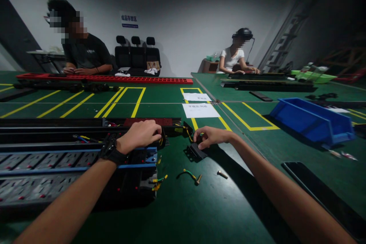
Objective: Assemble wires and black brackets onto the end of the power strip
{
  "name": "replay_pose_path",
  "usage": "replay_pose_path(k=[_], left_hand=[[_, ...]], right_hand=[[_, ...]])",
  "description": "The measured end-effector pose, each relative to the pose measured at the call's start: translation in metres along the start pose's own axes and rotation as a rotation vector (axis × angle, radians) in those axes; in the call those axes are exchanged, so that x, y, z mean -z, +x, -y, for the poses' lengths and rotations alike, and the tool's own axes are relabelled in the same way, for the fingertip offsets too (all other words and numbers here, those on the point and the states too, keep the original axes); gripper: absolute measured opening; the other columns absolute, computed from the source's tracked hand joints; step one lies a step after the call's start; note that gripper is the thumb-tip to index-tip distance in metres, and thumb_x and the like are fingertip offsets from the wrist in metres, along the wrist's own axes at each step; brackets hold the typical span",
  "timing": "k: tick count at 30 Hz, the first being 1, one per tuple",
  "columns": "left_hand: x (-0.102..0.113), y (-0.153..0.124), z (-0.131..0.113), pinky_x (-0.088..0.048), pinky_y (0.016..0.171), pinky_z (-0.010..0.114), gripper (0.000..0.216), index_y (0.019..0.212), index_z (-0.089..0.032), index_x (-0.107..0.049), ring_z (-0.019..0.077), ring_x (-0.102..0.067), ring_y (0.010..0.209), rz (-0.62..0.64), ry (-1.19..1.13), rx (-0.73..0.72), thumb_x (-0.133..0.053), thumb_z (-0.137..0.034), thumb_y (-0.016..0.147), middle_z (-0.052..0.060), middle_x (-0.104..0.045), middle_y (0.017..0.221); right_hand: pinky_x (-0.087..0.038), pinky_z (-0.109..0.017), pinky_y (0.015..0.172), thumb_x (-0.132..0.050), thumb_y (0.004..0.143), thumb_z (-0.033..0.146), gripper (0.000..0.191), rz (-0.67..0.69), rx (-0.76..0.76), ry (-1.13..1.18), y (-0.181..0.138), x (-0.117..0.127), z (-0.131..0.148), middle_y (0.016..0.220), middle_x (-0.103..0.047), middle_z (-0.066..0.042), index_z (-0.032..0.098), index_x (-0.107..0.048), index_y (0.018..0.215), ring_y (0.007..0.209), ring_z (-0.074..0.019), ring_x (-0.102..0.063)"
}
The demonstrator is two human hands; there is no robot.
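Note:
My left hand (140, 136), a black watch on its wrist, rests over the right end of the long black rails (94, 130). Its fingers curl down there, and what they grip is hidden. Between the thumb and fingers of my right hand (213, 136) is a small black bracket (197, 151) with holes, low over the table. A yellow wire (189, 134) runs from the rail end towards that hand. Nearer me lie a short green-and-yellow wire (188, 173), a brass bolt (198, 179) beside its end, and another bolt (222, 175).
Blue-edged slotted track sections (122, 167) lie under my left forearm. A blue bin (311, 122) and a dark phone-like slab (317, 190) are on the right. Paper sheets (201, 111) lie ahead. Two people sit across the table by a red rail (137, 79) and dark rails (265, 85).

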State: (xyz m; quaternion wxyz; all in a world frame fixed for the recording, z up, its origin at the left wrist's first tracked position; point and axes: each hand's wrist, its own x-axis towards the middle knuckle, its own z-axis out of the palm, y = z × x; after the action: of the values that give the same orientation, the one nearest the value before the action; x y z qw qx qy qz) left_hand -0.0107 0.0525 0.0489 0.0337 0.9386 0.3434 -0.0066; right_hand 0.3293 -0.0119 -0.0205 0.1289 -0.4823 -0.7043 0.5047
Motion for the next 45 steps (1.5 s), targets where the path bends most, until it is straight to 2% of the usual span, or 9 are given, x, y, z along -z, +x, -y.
replay_pose_path(k=[6, 12, 17, 22, 25, 28, 35, 40, 45], left_hand=[[0.002, -0.001, 0.0, -0.044, 0.072, 0.029, 0.026, 0.098, -0.023, -0.077, 0.0196, -0.061, 0.085, -0.031, 0.026, 0.008, -0.056, -0.037, 0.092, 0.01, -0.07, 0.104], [0.02, -0.006, 0.006, -0.041, 0.067, 0.03, 0.019, 0.084, -0.021, -0.073, 0.0195, -0.06, 0.08, 0.016, -0.04, 0.01, -0.061, -0.037, 0.085, 0.009, -0.069, 0.097], [0.031, -0.012, -0.008, -0.039, 0.067, 0.031, 0.017, 0.077, -0.02, -0.07, 0.0175, -0.058, 0.075, 0.0, -0.057, -0.027, -0.062, -0.035, 0.082, 0.008, -0.07, 0.09], [0.03, -0.014, -0.027, -0.039, 0.071, 0.032, 0.025, 0.083, -0.022, -0.073, 0.0188, -0.06, 0.081, 0.047, -0.157, -0.151, -0.063, -0.045, 0.086, 0.007, -0.072, 0.095], [0.027, -0.012, -0.026, -0.037, 0.068, 0.032, 0.031, 0.084, -0.021, -0.072, 0.0181, -0.059, 0.078, 0.038, -0.166, -0.123, -0.06, -0.049, 0.089, 0.007, -0.073, 0.093], [0.022, -0.008, -0.02, -0.037, 0.065, 0.031, 0.031, 0.099, -0.021, -0.073, 0.0176, -0.06, 0.076, 0.031, -0.181, -0.069, -0.056, -0.046, 0.092, 0.006, -0.074, 0.093], [0.002, -0.002, -0.025, -0.048, 0.083, 0.035, 0.033, 0.112, -0.023, -0.075, 0.0262, -0.068, 0.105, 0.018, -0.14, -0.129, -0.051, -0.037, 0.095, 0.01, -0.076, 0.117], [0.0, -0.003, -0.031, -0.048, 0.105, 0.04, 0.05, 0.146, -0.023, -0.06, 0.0263, -0.065, 0.124, 0.021, -0.295, -0.25, -0.046, -0.039, 0.101, 0.012, -0.069, 0.141], [0.003, -0.001, -0.025, -0.048, 0.107, 0.041, 0.045, 0.137, -0.019, -0.066, 0.0259, -0.066, 0.122, -0.08, -0.362, -0.254, -0.05, -0.036, 0.098, 0.013, -0.07, 0.136]], right_hand=[[-0.045, -0.025, 0.06, -0.088, 0.074, 0.042, 0.046, -0.005, -0.001, -0.001, -0.001, 0.0, 0.001, 0.079, -0.064, 0.001, 0.015, -0.069, 0.106, 0.064, -0.0113, -0.058], [-0.045, -0.025, 0.059, -0.089, 0.072, 0.044, 0.049, -0.012, -0.017, 0.013, 0.0, 0.0, 0.002, 0.077, -0.064, 0.002, 0.015, -0.068, 0.106, 0.061, -0.0107, -0.057], [-0.047, -0.025, 0.059, -0.088, 0.073, 0.043, 0.048, -0.006, -0.026, 0.018, 0.0, 0.0, 0.002, 0.082, -0.066, 0.001, 0.015, -0.07, 0.108, 0.063, -0.011, -0.059], [-0.047, -0.024, 0.058, -0.088, 0.073, 0.043, 0.048, -0.005, -0.017, 0.008, 0.0, 0.001, 0.003, 0.084, -0.066, 0.0, 0.016, -0.07, 0.109, 0.066, -0.0117, -0.059], [-0.048, -0.024, 0.059, -0.088, 0.073, 0.043, 0.048, -0.011, -0.021, 0.006, -0.001, 0.001, 0.003, 0.085, -0.066, -0.001, 0.016, -0.07, 0.109, 0.068, -0.0127, -0.061], [-0.048, -0.025, 0.06, -0.088, 0.073, 0.043, 0.048, -0.005, -0.018, 0.016, -0.001, 0.0, 0.003, 0.087, -0.067, -0.001, 0.016, -0.07, 0.109, 0.068, -0.0123, -0.06], [-0.046, -0.023, 0.058, -0.087, 0.074, 0.045, 0.047, -0.011, -0.017, 0.047, -0.001, 0.001, 0.005, 0.086, -0.066, 0.0, 0.016, -0.069, 0.106, 0.065, -0.0103, -0.058], [-0.038, -0.02, 0.049, -0.081, 0.079, 0.052, 0.044, -0.129, -0.038, 0.143, -0.004, 0.001, -0.003, 0.085, -0.064, 0.0, 0.017, -0.067, 0.102, 0.06, -0.0088, -0.056], [-0.032, -0.022, 0.046, -0.072, 0.084, 0.061, 0.043, -0.466, -0.032, 0.231, 0.001, -0.004, -0.007, 0.074, -0.057, 0.001, 0.02, -0.063, 0.096, 0.055, -0.0095, -0.049]])
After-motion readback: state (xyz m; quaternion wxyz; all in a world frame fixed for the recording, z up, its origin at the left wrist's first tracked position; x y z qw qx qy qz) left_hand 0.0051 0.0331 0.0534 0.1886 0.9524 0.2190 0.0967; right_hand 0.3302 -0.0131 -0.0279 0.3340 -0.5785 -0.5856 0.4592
